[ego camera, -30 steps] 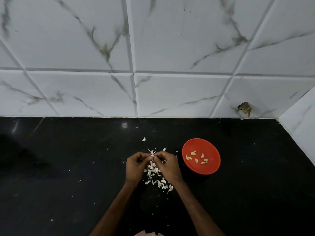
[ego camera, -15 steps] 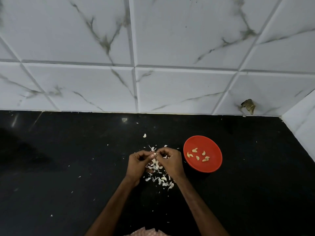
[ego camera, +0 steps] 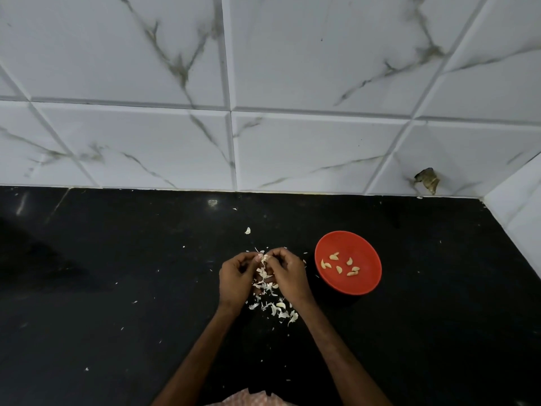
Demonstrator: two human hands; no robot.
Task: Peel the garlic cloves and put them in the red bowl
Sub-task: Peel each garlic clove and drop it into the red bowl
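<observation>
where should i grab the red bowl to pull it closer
Likely the rim of the red bowl on its left edge, nearest the right hand, coming from above with a thumb-inside pinch grip. The bowl is open-topped, and the peeled cloves lie mid-bowl, clear of that rim. Right now that hand and the left hand pinch a garlic clove.

A black counter [ego camera: 117, 288] fills the lower half of the frame. A red bowl [ego camera: 364, 284] sits right of centre, a heap of garlic skins [ego camera: 275, 309] at centre, one loose skin [ego camera: 247, 230] just above it, white flecks [ego camera: 134, 302] scattered around
</observation>
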